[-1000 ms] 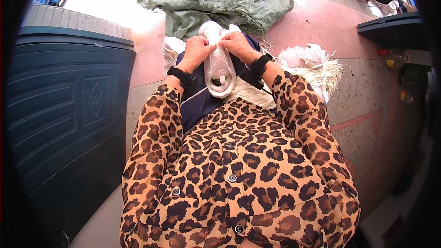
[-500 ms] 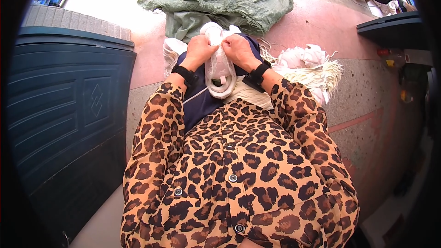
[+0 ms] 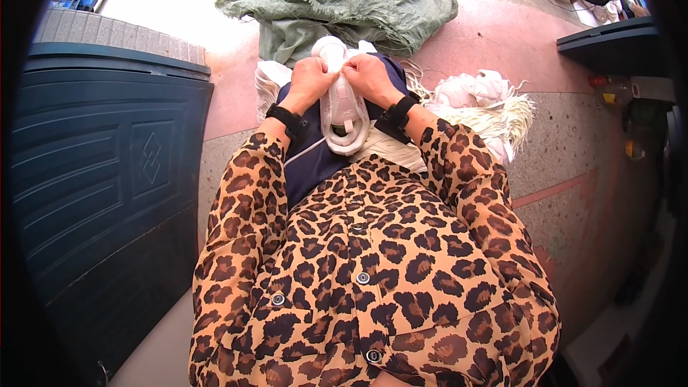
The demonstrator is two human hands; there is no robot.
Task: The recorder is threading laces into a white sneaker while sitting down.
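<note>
While pinching over the shoe [image 3: 345,104]: fine fastening-like work, seemingly; next, calling for even tension.
Left hand [image 3: 309,79]: pinching at the far half, catch too small to tell.
Right hand [image 3: 370,76]: pinching opposite, nearly touching.
Shoe: lengthwise over dark cloth [image 3: 312,174], pale, rounded toe far, open collar near.
Far sack [image 3: 358,3]: green, frayed weave.

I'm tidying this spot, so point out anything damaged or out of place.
The green woven sheet beyond the pale shoe looks worn: it lies crumpled, with ragged, frayed edges. Right of the shoe, cream strands spread loosely beside white cloth, which looks untidy. I see no clear damage on the shoe.
</note>
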